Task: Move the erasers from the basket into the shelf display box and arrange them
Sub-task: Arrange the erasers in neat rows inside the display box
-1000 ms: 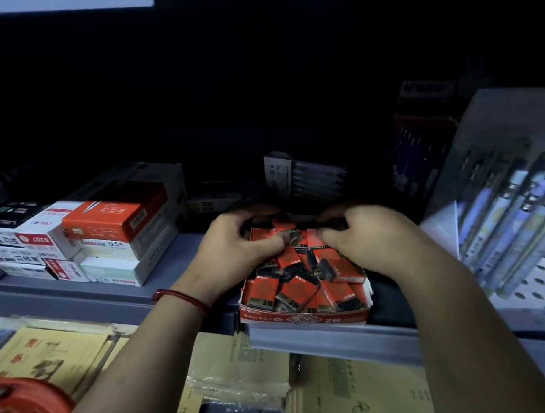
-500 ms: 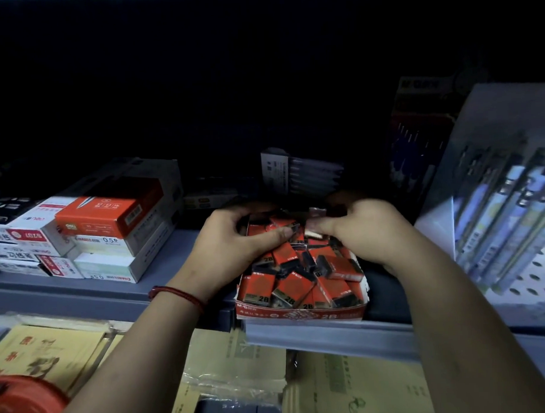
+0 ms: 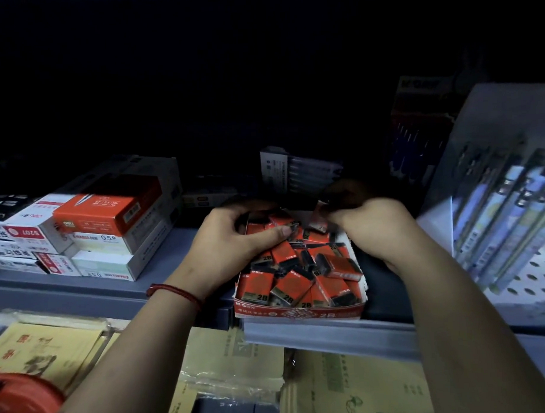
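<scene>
The erasers lie heaped, long axes mixed, in the display box on the shelf. The left hand clasps the rear-left erasers under its thumb. The right hand pinches the end eraser at rear right.

Stationery shop, judging by stock. Grey metal shelf carried stacked retail cartons, some marked 0.5. Open display box marked 2B sat at shelf's front edge, full of wrapped erasers, also marked 2B. Clear strip ran along shelf front beneath it. Packaged pens were ranged in rows at right, beside perforated panel. Another pen pack stood at back in shadow. Plastic-wrapped paper packs lay on level below.
</scene>
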